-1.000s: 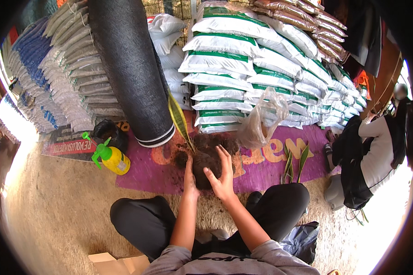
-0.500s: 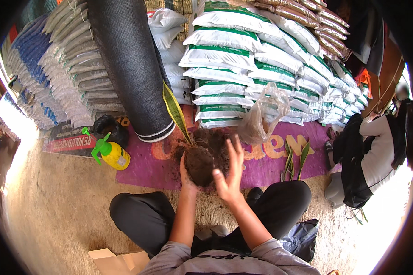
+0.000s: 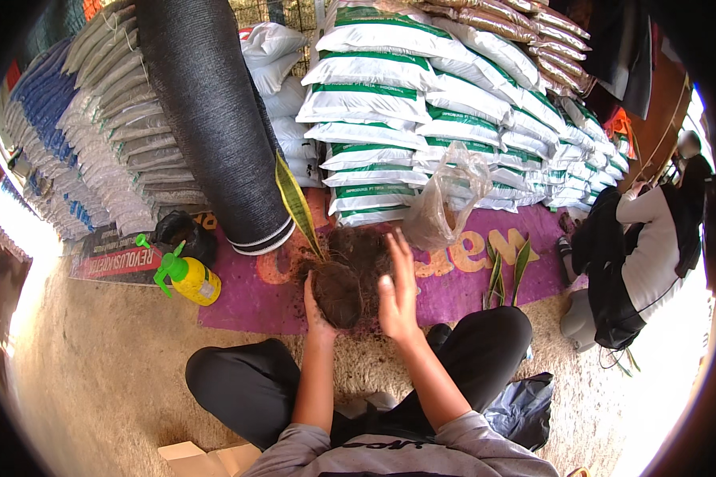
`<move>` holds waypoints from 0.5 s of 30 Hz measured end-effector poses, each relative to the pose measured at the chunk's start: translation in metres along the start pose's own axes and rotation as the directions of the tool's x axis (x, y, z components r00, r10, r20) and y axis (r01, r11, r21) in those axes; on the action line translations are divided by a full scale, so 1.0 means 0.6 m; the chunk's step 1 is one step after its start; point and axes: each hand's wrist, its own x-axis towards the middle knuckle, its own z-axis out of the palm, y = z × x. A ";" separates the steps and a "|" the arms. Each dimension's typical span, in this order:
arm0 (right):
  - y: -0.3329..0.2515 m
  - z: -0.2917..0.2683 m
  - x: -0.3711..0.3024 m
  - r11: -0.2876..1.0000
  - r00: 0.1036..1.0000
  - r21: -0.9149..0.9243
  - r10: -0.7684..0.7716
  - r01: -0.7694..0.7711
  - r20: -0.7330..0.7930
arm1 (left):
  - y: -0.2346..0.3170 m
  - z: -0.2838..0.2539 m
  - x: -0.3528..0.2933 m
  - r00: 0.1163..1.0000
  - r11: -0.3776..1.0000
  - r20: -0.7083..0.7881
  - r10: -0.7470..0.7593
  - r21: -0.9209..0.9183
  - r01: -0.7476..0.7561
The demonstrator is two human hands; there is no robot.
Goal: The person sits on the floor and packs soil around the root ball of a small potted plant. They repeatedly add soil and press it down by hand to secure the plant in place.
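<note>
A single yellow-edged snake plant leaf [image 3: 296,205] rises, leaning up and left, from a rounded brown root ball [image 3: 338,296]. My left hand [image 3: 317,310] cups the left side and underside of that root ball, its fingers mostly hidden. To the right, my right hand [image 3: 398,292] is open, thumb and fingers stretched upward, a small gap between it and the root ball. Loose dark soil [image 3: 366,246] lies spread on the purple banner behind and beside the root ball.
A yellow and green spray bottle [image 3: 192,278] stands left beside a black plastic bag [image 3: 181,232]. Behind are a black netting roll [image 3: 215,119] and stacked white sacks [image 3: 374,103]. A clear plastic bag [image 3: 445,207], more snake plant leaves [image 3: 521,272] and another person [image 3: 652,238] are rightward.
My right hand has turned more upright and stands slightly farther from the root ball. The left hand still holds the root ball, and the whole view has shifted slightly.
</note>
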 end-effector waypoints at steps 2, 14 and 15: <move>-0.008 -0.024 0.008 0.999 0.991 -0.019 -0.041 0.039 -0.126 | -0.001 0.011 -0.009 1.000 0.999 -0.009 -0.022 -0.044 0.021; -0.006 0.034 -0.028 0.979 0.983 -0.196 0.094 -0.062 0.159 | -0.016 0.052 -0.024 0.992 0.995 -0.109 -0.057 0.077 0.066; -0.017 0.023 -0.023 0.983 0.992 -0.166 0.091 -0.075 0.085 | -0.016 0.058 -0.021 0.981 0.959 -0.193 0.011 0.280 0.044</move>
